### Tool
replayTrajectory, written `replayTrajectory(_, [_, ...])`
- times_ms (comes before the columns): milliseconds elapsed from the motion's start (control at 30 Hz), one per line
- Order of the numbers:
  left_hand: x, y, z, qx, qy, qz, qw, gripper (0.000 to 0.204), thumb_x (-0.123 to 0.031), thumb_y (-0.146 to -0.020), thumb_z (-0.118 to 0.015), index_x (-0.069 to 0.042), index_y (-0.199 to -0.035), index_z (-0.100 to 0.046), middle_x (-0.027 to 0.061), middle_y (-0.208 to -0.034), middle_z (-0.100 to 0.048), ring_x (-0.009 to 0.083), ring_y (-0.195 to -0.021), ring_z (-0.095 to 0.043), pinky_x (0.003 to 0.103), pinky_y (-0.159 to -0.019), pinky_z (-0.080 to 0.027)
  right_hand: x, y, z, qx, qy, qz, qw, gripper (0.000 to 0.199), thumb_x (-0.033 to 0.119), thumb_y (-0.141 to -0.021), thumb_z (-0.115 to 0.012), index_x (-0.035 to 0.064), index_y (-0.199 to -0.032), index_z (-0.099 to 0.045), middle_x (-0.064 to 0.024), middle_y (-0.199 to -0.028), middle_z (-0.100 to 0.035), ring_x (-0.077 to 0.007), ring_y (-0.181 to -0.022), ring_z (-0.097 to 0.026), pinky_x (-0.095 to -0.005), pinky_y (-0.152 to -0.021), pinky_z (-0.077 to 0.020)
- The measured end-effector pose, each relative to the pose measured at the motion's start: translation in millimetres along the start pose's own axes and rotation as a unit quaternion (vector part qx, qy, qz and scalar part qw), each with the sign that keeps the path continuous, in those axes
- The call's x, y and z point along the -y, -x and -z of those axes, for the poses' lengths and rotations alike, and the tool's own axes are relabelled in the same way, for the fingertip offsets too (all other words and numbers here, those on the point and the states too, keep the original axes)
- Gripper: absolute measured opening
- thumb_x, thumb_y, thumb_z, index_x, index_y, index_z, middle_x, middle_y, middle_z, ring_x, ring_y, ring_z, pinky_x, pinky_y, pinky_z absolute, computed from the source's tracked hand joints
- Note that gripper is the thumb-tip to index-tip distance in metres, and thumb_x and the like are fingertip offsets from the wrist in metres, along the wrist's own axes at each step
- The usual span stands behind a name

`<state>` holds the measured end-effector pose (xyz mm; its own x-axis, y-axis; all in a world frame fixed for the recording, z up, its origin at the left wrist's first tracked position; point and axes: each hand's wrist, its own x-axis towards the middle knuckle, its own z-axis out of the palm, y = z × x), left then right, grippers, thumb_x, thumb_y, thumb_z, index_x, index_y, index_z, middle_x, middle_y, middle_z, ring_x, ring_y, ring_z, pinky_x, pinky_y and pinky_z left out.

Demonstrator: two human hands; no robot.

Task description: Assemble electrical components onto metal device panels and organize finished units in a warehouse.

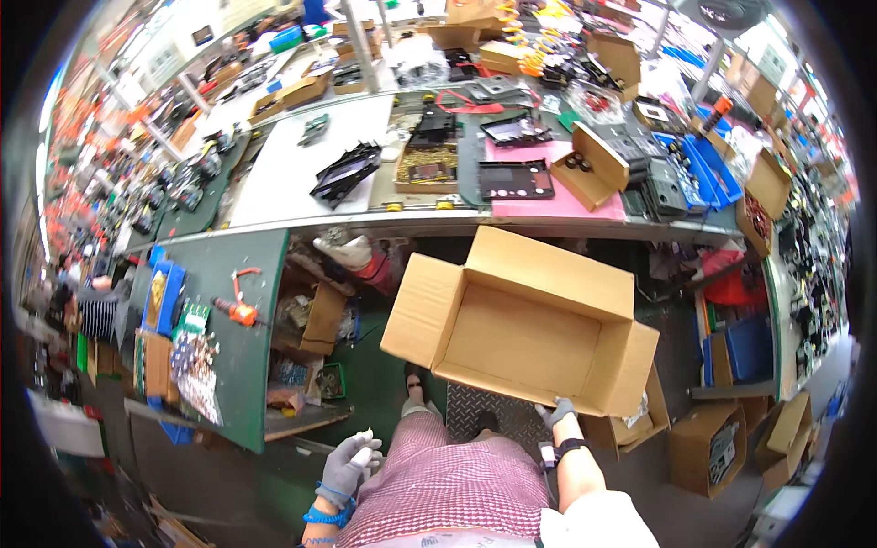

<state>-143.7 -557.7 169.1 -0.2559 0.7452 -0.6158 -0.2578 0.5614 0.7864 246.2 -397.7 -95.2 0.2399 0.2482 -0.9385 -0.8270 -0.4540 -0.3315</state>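
Observation:
A large cardboard box [525, 333] with its flaps spread is tilted toward me in front of the workbench, and its inside is bare. My right hand [555, 414], in a grey glove, grips the box's near lower edge, thumb side against the cardboard. A black strap with a small device circles that wrist. Low at the left, my left hand [350, 468] is apart from the box, in a grey glove with pale fingertips. Its fingers are loosely bent and spread, and I see nothing in them. A blue coiled band [333, 514] goes round the left wrist.
The bench [429, 219] ahead carries black plastic frames [347, 173], a small open carton [589, 169] and blue bins [708, 173]. On a green side table [237, 338] at left lie an orange-handled tool [239, 312] and small parts. Cartons [708, 447] stand on the floor at right.

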Motion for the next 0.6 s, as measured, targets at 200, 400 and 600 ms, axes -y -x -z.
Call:
replayTrajectory(200, [-87.2,-134.3,-8.2,0.159,-0.131,0.003,0.979,0.043,-0.012,-0.091,-0.055,0.003,-0.13,-0.046,0.0162,-0.118,-0.058,0.0194,-0.097,-0.06,0.031,-0.085,-0.05,17.7,30.3,56.6,-0.065,-0.042,0.045,0.996,0.045,0.003,-0.09,-0.044,0.0006,-0.134,-0.034,-0.019,-0.139,-0.033,-0.0397,-0.121,-0.042,-0.0601,-0.086,-0.0504])
replayTrajectory(400, [-167.3,-246.0,-24.8,0.304,-0.159,-0.001,0.939,0.043,-0.016,-0.091,-0.054,0.005,-0.128,-0.047,0.0176,-0.115,-0.059,0.02,-0.094,-0.062,0.031,-0.081,-0.052,-36.3,82.3,181.3,-0.213,-0.272,0.123,0.93,0.037,0.008,-0.091,-0.044,-0.0015,-0.127,-0.041,-0.0193,-0.127,-0.044,-0.0358,-0.112,-0.048,-0.05,-0.084,-0.0527])
replayTrajectory(600, [-185.1,-299.3,-71.6,0.351,-0.195,0.035,0.915,0.04,-0.015,-0.092,-0.051,0.005,-0.127,-0.048,0.0179,-0.114,-0.06,0.0194,-0.092,-0.062,0.029,-0.079,-0.052,-59.8,138.1,282.4,-0.191,-0.485,0.142,0.841,0.036,0.014,-0.094,-0.041,-0.0063,-0.124,-0.043,-0.0252,-0.126,-0.044,-0.0353,-0.112,-0.05,-0.0324,-0.073,-0.0602])
